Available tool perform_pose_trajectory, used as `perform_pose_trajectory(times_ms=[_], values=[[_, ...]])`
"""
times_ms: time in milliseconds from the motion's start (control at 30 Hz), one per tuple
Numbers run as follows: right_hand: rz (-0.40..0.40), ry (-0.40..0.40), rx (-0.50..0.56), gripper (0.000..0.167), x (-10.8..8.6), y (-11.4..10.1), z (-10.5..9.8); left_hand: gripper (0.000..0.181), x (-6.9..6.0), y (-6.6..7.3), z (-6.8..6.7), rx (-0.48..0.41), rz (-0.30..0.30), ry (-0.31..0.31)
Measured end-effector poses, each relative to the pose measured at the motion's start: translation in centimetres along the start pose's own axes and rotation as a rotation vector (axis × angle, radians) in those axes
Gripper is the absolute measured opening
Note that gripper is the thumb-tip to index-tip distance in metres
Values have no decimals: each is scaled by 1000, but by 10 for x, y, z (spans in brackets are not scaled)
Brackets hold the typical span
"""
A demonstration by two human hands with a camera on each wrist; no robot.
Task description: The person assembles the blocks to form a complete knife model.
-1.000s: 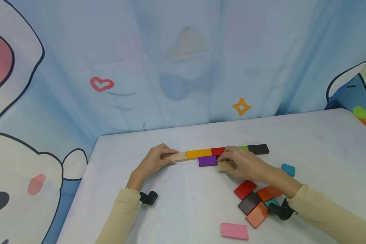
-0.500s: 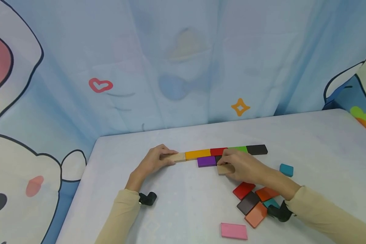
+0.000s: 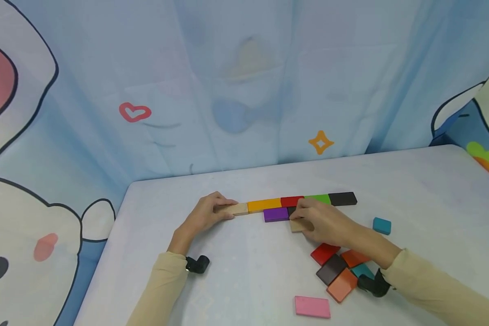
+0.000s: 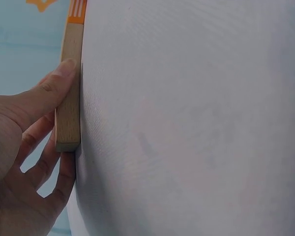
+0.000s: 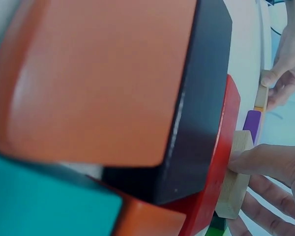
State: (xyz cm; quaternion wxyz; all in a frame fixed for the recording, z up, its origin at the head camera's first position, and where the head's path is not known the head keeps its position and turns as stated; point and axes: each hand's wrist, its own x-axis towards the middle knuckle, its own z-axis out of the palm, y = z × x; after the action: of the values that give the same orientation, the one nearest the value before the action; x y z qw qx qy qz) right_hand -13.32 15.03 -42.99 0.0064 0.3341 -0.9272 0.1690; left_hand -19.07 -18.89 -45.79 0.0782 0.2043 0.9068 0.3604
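My left hand pinches a plain wooden block between thumb and fingers, at the left end of a row on the table. Rightward in that row lie a yellow-orange block, a red block, a green block and a black block. In front of the row sits a purple block, with a dark block partly hidden beside it. My right hand grips another plain wooden block just in front of the dark one; its fingers hide part of the row.
Below my right forearm lies a loose cluster: a red block, a dark brown block, orange blocks and a teal block. A pink block lies nearer me. Another teal block sits beyond the forearm.
My right hand, with its wooden block, has shifted slightly toward me, uncovering more of the green and red blocks. My left hand has stayed in place on its block.
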Motion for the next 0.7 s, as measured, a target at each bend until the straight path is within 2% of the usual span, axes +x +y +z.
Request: perform_pose_trajectory(times_ms=[400, 700], values=[[-8, 26, -26, 36, -1, 1, 2, 35, 0, 1, 0, -16, 28, -2], [0, 51, 8, 35, -5, -5, -2, 35, 3, 1, -1, -13, 35, -3]])
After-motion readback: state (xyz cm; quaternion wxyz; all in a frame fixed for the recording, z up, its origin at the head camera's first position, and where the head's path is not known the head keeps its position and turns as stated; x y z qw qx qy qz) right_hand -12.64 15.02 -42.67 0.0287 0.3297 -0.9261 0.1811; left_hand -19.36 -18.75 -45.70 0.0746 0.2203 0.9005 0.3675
